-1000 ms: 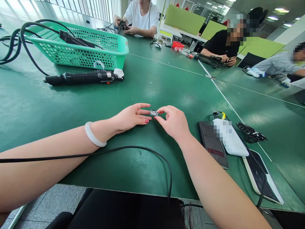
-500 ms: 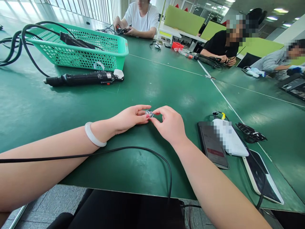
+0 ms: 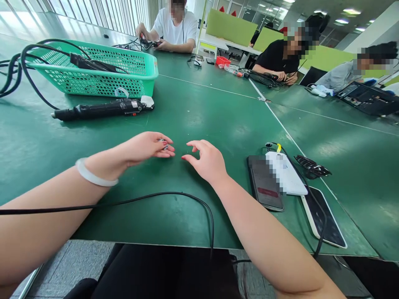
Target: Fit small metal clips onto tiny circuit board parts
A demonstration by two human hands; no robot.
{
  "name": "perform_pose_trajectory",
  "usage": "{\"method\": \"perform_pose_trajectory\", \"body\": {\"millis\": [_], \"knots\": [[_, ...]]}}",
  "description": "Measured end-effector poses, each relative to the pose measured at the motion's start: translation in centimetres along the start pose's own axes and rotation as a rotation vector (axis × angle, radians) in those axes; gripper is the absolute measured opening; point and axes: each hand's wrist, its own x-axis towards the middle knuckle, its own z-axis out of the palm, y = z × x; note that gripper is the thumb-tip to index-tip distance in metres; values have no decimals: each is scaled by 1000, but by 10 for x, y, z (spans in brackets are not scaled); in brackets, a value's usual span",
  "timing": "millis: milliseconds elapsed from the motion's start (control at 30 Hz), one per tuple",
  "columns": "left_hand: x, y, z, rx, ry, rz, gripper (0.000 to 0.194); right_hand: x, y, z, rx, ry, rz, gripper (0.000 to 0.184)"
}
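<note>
My left hand (image 3: 149, 146), with a white bangle at its wrist, is turned partly palm-up over the green table (image 3: 193, 118). Its thumb rests on a few small silvery metal pieces (image 3: 164, 145) lying against the fingers; they are too small to name exactly. My right hand (image 3: 208, 161) hovers a short way to the right of them. Thumb and fingers are apart there, and nothing shows between them. A gap of bare table separates the two hands.
A black electric screwdriver (image 3: 101, 109) lies before a green plastic basket (image 3: 102, 85) with cables. At right are a phone (image 3: 264, 187), a white device (image 3: 285, 170), a white-edged tablet (image 3: 324, 220) and black glasses (image 3: 311, 167). A black cable (image 3: 174, 193) crosses the front. Several people sit beyond.
My hands have come apart. The left has drawn away leftward with the silvery pieces, while the right has let go of them and opened. The view has shifted slightly.
</note>
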Motion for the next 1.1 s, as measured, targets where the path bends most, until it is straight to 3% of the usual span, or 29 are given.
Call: {"method": "perform_pose_trajectory", "body": {"millis": [100,267,400,500,700,967,1100], "knots": [[-12,3,-35,328,100,-6,14,2,10,-3,20,-27,61,33],[-42,-17,-95,1174,360,49,29,3,13,-4,32,-83,71,31],[-58,-29,-120,1488,361,-24,41,2,9,-3,53,-113,72,31],[-60,-34,-130,1531,330,-60,42,2,10,-4,62,-108,77,31],[-57,-43,-145,1521,274,92,40,1,12,-5,72,-119,91,31],[-59,-50,-160,1465,240,100,37,1,13,-4,65,-136,90,29],[-61,-58,-165,1362,266,188,53,1,13,-4,65,-133,90,28]]}}
